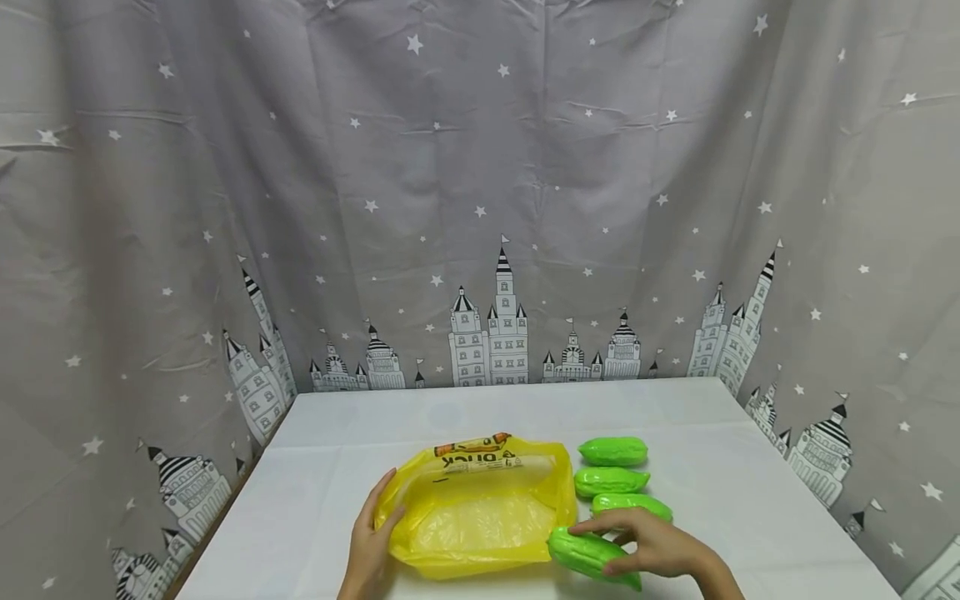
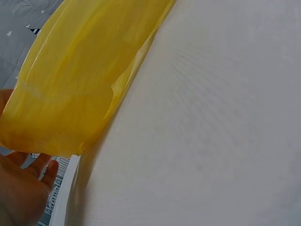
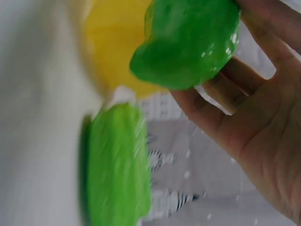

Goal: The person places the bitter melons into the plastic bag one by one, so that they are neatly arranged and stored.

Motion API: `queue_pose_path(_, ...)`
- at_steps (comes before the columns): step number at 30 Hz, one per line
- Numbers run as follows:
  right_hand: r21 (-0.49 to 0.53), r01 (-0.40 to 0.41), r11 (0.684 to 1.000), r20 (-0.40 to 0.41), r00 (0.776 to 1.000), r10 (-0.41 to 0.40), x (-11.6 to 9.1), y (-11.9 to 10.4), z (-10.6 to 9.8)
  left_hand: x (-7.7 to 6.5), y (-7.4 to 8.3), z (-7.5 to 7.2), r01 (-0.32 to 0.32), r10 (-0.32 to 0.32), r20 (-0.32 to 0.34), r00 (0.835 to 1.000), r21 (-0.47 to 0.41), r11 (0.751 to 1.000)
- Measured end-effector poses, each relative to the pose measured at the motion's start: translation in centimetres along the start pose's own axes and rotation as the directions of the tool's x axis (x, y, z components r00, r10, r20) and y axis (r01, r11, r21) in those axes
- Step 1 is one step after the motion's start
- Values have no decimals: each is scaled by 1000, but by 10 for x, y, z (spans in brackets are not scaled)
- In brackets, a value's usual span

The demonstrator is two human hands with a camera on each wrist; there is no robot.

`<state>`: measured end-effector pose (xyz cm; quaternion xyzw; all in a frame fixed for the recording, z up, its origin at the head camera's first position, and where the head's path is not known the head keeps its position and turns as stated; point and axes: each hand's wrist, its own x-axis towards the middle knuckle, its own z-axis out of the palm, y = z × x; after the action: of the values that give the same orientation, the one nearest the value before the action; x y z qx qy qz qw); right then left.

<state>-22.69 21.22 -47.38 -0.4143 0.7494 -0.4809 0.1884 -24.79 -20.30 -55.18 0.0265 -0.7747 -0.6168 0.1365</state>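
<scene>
1. Clearly, the boldest writing is the dark lettering [image 1: 480, 459] on the yellow bag [image 1: 457, 565]; it stands upside down to the viewer and seems to read "DUCK". An orange and yellow print [image 1: 459, 447] sits along the rim beside it, and smaller marks nearby are too fine to read.
2. The bag lies in the middle of the tabletop [image 1: 300, 492], its mouth spread wide, its thin plastic letting light through.
3. The left hand [image 1: 370, 536] touches the bag's left side, thumb and forefinger well apart, the thumb over the plastic.
4. The right hand [image 1: 662, 542] grips a green gourd [image 1: 579, 550] between thumb and fingers, just beside the bag's front right corner; whether gourd and bag touch, I cannot tell.
5. Three more gourds lie right of the bag in a row: a far one [image 1: 613, 451], a middle one [image 1: 611, 481] and a near one [image 1: 633, 502]. The right hand partly covers the near one in the head view.
6. The bag's right wall stands between these three and its inside.
7. Behind hangs a grey curtain [image 1: 480, 150] with white stars [image 1: 415, 44] and castle towers [image 1: 508, 342], some flagged and striped at the top.
</scene>
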Motion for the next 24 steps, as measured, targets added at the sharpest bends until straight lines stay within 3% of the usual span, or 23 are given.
queue_pose_path(7, -8, 80, 997, -25, 996, -80, 45, -20, 7, 0, 3, -1, 29, -28, 12, 1000, -54, 998)
queue_pose_path(13, -3, 101, 995, -152, 983, -100, 82, -21, 17, 2, 2, -1, 30, -29, 15, 999, -34, 999)
queue_pose_path(18, 84, 112, 990, -291, 953, -83, 106, -18, 32, 3, -2, -2, 56, -55, 14, 998, -63, 996)
queue_pose_path(24, 177, 115, 977, -428, 903, -29, 128, -42, 52, 2, -1, -5, 81, -79, 18, 997, -99, 992)
